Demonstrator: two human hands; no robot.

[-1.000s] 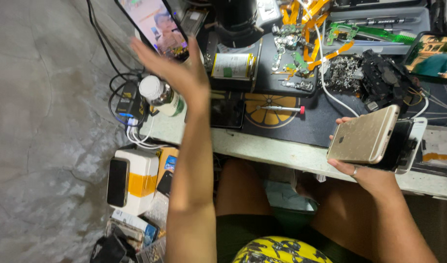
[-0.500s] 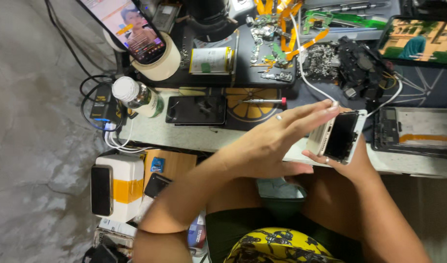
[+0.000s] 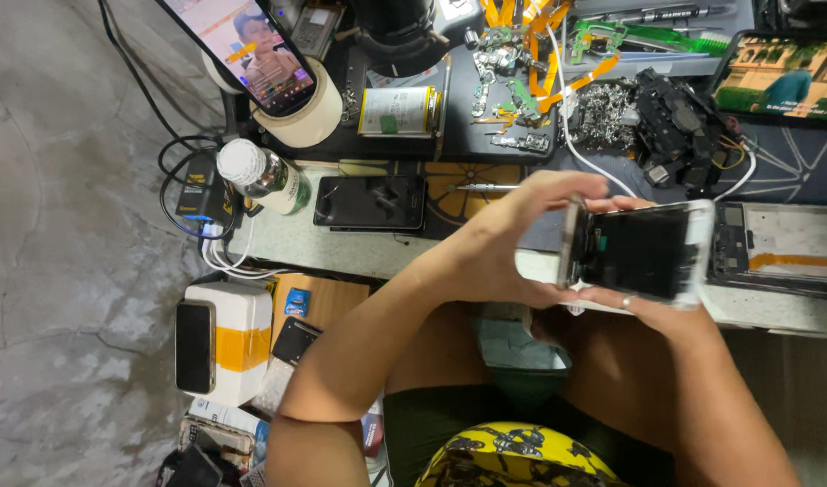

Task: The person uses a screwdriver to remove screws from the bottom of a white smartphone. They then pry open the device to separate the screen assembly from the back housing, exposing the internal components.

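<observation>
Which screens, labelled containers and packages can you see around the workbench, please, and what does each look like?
Propped phone: top left, lit screen showing video.
Lit screen: top right, green scene.
Dark phone: flat on the bench, screen off.
White phone: held by left hand and right hand, screen dark.
Tin: lying, yellowish label with green patch.
Bottle: white cap, green label.
White box: floor, orange band.

The right hand (image 3: 652,311) is mostly hidden beneath the white phone (image 3: 643,251); far-right tablet (image 3: 779,79) cut off by the edge
</observation>
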